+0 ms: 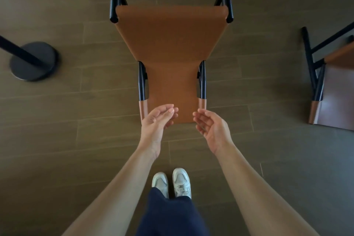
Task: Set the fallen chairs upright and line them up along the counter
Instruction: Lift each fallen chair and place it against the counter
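Left hand (158, 120) and right hand (211, 128) released, palms facing, holding nothing. Chair (170, 48) back edge lies between and just beyond both grips. Second chair (333, 74) well right.

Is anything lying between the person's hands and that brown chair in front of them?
Nothing visible. The left hand and right hand hang open right at the near edge of the brown leather chair with black metal legs, with only bare wooden floor below.

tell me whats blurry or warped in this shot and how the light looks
Head view: the round stand base at left is motion-smeared; the second chair at right is soft with a pale sheen on its dark panel; wide-angle stretch splays the forearms; light is dim and even; the brown chair and both hands look fairly sharp.
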